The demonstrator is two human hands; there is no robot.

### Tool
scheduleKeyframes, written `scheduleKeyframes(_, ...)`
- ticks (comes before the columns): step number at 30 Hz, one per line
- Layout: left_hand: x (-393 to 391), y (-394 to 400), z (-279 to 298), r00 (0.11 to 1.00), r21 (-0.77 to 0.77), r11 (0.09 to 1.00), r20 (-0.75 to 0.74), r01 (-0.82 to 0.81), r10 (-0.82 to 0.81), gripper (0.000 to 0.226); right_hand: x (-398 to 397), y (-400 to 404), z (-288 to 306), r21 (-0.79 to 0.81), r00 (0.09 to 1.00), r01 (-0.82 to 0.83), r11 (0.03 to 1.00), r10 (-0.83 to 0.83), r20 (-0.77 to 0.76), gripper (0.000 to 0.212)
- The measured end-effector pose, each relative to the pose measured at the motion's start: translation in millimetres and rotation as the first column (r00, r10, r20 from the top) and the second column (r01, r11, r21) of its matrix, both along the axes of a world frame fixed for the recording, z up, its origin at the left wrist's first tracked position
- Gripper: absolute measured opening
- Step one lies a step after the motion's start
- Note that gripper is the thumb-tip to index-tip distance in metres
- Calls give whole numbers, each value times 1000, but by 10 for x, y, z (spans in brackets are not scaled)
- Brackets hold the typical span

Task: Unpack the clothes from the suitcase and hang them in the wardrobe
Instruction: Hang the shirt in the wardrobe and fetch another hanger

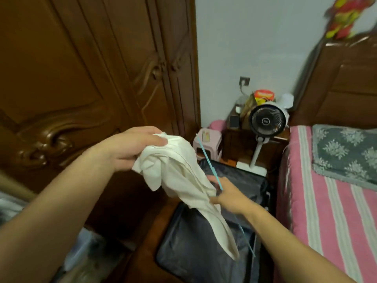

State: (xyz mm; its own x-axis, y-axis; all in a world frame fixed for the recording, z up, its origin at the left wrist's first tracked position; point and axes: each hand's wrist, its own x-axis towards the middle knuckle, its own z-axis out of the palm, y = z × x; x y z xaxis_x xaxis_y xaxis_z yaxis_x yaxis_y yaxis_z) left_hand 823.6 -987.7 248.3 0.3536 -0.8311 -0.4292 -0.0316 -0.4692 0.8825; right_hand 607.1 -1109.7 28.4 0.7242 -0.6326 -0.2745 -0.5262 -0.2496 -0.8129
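My left hand (130, 148) grips the bunched top of a white garment (183, 180), which hangs down over the open dark suitcase (195, 252) on the floor. My right hand (228, 197) holds a thin light-blue hanger (208, 160) beside the garment's lower part; its fingertips are partly hidden by the cloth. The brown carved wardrobe (91, 68) stands on the left with its doors closed.
A bed with a pink striped cover (330, 211) and a grey patterned pillow (344, 152) runs along the right. A white fan (267, 121), a cluttered bedside cabinet (240, 139) and a pink stool (208, 141) stand behind the suitcase.
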Motion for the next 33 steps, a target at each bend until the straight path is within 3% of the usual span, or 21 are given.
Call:
scheduleKeyframes(2, 44, 46, 134, 999, -56, 998, -38, 30, -32, 11, 90, 80, 129, -26, 999, 51, 998, -50, 21, 17)
scheduleKeyframes(3, 65, 67, 190, 997, -83, 996, -53, 43, -48, 15, 126, 124, 175, -36, 993, 112, 993, -110, 43, 9)
scheduleKeyframes(5, 173, 94, 283, 997, -101, 992, -21, 75, -78, 20, 164, 121, 224, -26, 960, 267, 963, -263, 90, 22)
scheduleKeyframes(7, 367, 130, 330, 973, -48, 992, 206, 118, -106, 20, 127, -45, 390, 30, 905, 399, 916, -399, 147, 14)
scheduleKeyframes(9, 614, 173, 299, 812, 77, 982, 554, 170, -184, 20, 24, -351, 653, 13, 851, 499, 867, -492, 182, 16)
scheduleKeyframes(10, 711, 200, 258, 714, 162, 964, 648, 210, -265, 20, -28, -498, 800, -38, 842, 520, 853, -505, 192, 19)
scheduleKeyframes(14, 789, 262, 6, 517, 439, 767, 567, 468, -641, 39, -69, -772, 1498, -250, 837, 542, 802, -492, 238, 30)
scheduleKeyframes(16, 733, 284, -135, 354, 517, 710, 626, 477, -694, 35, -55, -807, 1709, -183, 816, 565, 805, -512, 270, 32)
scheduleKeyframes(17, 764, 284, -220, 301, 510, 737, 689, 444, -659, 31, -63, -807, 1783, -124, 800, 576, 808, -526, 288, 32)
scheduleKeyframes(19, 880, 308, -350, 369, 426, 828, 751, 365, -548, 30, -123, -789, 1812, -43, 798, 568, 822, -537, 273, 32)
scheduleKeyframes(21, 1004, 340, -460, 478, 391, 858, 714, 333, -511, 21, -208, -733, 1759, -29, 836, 535, 844, -524, 165, 31)
scheduleKeyframes(23, 1042, 338, -521, 632, 345, 880, 612, 327, -475, 12, -262, -638, 1711, -118, 879, 475, 872, -476, 21, 26)
scheduleKeyframes(25, 883, 291, -427, 788, 211, 918, 471, 336, -397, 11, -243, -530, 1689, -294, 917, 344, 892, -386, -98, 6)
scheduleKeyframes(26, 775, 227, -331, 830, 131, 929, 419, 346, -369, 16, -178, -457, 1703, -319, 940, 276, 907, -324, -109, 20)
scheduleKeyframes(28, 539, 43, -104, 837, 25, 906, 373, 422, -400, 34, 51, -252, 1785, -233, 985, 166, 958, -173, -9, 59)
scheduleKeyframes(30, 299, -145, 105, 819, -36, 870, 357, 492, -448, 51, 327, -18, 1842, -104, 995, 33, 994, -23, 94, 75)
scheduleKeyframes(31, 191, -210, 188, 842, -114, 870, 339, 480, -421, 56, 458, 79, 1857, -30, 989, 0, 1000, 4, 148, 65)
scheduleKeyframes(33, 66, -257, 217, 946, -350, 885, 213, 308, -245, 59, 649, 215, 1879, 146, 950, 55, 988, -97, 298, 31)
